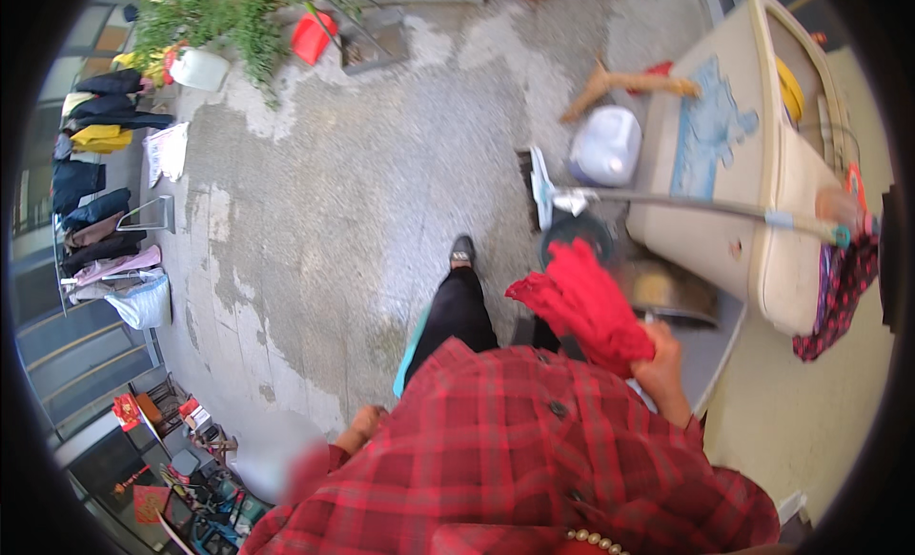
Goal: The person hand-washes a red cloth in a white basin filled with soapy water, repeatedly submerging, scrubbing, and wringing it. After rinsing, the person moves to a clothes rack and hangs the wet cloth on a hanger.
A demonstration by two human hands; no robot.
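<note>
My right hand (659, 365) grips one end of a bunched red cloth (593, 305), which hangs out ahead of my body on the right. Behind the cloth, partly covered by it, stands a dark round bucket (599, 232). A metal pan or basin (672, 294), blurred, lies just beyond my right hand. Down at my left side, partly hidden by my plaid sleeve and shirt, is my left hand (367, 420); its fingers look curled, and whether it holds anything is hidden. A teal edge (411, 355) shows beside my left leg.
A squeegee-like tool's pole (672, 197) reaches across toward a beige tub (715, 154). A white plastic jug (606, 146) and a forked branch (607, 83) are nearby. Left, clothes hang on a rack (100, 176). Ahead are a red dustpan (313, 37) and green plants (221, 26).
</note>
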